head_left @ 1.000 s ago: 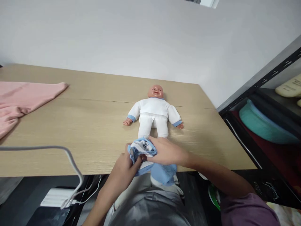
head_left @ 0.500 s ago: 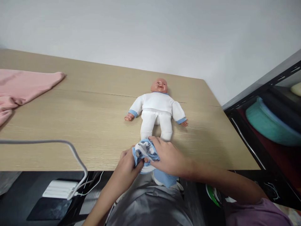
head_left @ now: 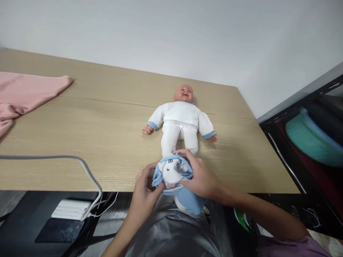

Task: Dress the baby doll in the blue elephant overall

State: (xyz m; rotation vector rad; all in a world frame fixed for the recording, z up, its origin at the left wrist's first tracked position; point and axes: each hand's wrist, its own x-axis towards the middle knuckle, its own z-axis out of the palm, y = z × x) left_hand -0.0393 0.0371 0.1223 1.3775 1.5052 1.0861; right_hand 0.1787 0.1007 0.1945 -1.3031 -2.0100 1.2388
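Observation:
A baby doll (head_left: 180, 114) lies on its back on the wooden table, head towards the wall, wearing a white top with blue cuffs. At its feet is a bunched blue-and-white doll garment (head_left: 173, 173) with a printed or stitched face pattern. My left hand (head_left: 146, 185) pinches the garment's left edge between thumb and fingers. My right hand (head_left: 202, 175) grips its right side, fingers over the upper rim. A blue part of the cloth hangs below the table edge towards my lap. The doll's feet are hidden behind the garment and hands.
Pink cloth (head_left: 29, 89) lies at the table's left. A grey cable (head_left: 61, 157) crosses the left front edge down to a white power bank (head_left: 71, 209), with a dark flat device (head_left: 59, 230) beside it. A black rack on the right holds a teal basin (head_left: 311, 139).
The garment's bunched opening has spread wider, showing more of the face pattern. My hands have moved slightly apart, and the view has shifted a little.

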